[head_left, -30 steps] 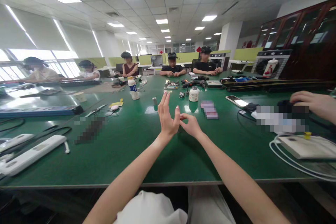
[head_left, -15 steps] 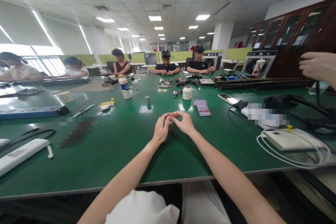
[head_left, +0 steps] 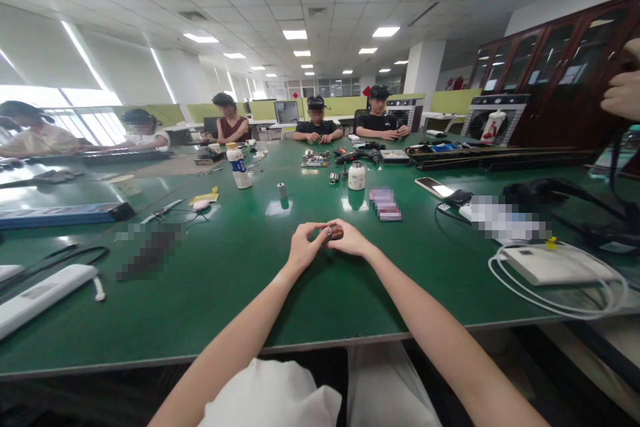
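Note:
Over the green table, my left hand and my right hand meet around a small metal cylinder. It lies tilted between the fingers, one round end towards the left thumb and its brownish side towards the right palm. Fingers of both hands are closed on it and hide part of it. Further off, a similar grey metal cylinder stands upright on its own. Beyond my right hand is a squat white jar, with small dark metal parts beside it.
A white bottle with a blue label stands back left. To the right lie a phone, a white box with coiled cable and black straps. A white power strip lies left. Several people sit around the table; another person's hand shows far right.
The cylinder has gone from upright to tilted on its side between my hands, which have shifted their grip and sit slightly lower. The other person's hand at far right has moved right.

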A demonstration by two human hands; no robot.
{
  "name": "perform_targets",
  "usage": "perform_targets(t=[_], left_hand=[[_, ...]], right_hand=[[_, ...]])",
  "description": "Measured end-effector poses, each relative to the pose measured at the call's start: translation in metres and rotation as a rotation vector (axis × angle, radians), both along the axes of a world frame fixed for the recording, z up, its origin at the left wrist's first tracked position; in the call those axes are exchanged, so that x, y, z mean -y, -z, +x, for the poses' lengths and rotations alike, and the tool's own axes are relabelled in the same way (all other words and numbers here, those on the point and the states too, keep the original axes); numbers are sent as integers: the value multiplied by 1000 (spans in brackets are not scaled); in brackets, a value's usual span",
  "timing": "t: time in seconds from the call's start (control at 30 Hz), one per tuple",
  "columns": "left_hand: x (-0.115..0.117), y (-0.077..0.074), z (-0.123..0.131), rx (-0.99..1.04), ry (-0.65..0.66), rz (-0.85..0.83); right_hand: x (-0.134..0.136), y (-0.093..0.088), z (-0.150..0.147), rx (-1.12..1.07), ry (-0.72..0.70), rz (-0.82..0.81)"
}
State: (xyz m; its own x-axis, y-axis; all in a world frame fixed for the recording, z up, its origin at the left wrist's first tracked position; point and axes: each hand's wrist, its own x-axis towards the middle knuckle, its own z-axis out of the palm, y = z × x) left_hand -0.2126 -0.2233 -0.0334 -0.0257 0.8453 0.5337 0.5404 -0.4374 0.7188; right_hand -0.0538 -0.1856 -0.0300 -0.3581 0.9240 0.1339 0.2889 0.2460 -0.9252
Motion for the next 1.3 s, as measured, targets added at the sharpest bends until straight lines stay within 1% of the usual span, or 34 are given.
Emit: perform_targets(t=[0.1,0.17,0.23,0.3,0.37,0.47,0.53,0.63,0.7,0.77,0.83,0.9,1.0,1.1,1.3], left_hand=[[-4,-1,-2,-2,-8,10],[-6,-3,-3,-22,-22,66],[-8,-7,-6,-36,-77,140],[-9,-9,-11,-58,-164,168],[-10,-7,-18,-129,-261,103],[-11,2,-28,-310,-331,-101],[-12,10,-32,-387,-328,-157],[-12,15,-32,-381,-321,-89],[-12,12,-29,-321,-324,-24],[-9,4,-24,-242,-315,59],[-6,-4,-18,-180,-277,153],[-1,-9,-11,-163,-224,198],[5,-11,-1,-194,-160,177],[9,-10,4,-218,-128,152],[6,-7,-1,-198,-166,138]], right_hand=[[0,4,0,-7,-38,-1],[0,4,0,-11,-31,-13],[0,3,0,1,-10,-29],[1,0,1,29,20,-30],[3,-2,1,55,36,-22],[5,-5,0,64,41,-16],[6,-5,0,57,51,-11],[6,-4,0,48,49,-2],[5,-3,0,45,43,7],[5,-1,1,43,41,13],[4,0,1,41,37,16],[4,1,2,41,25,25],[3,1,2,19,-11,40],[3,1,3,1,-35,37],[3,1,3,13,-34,52]])
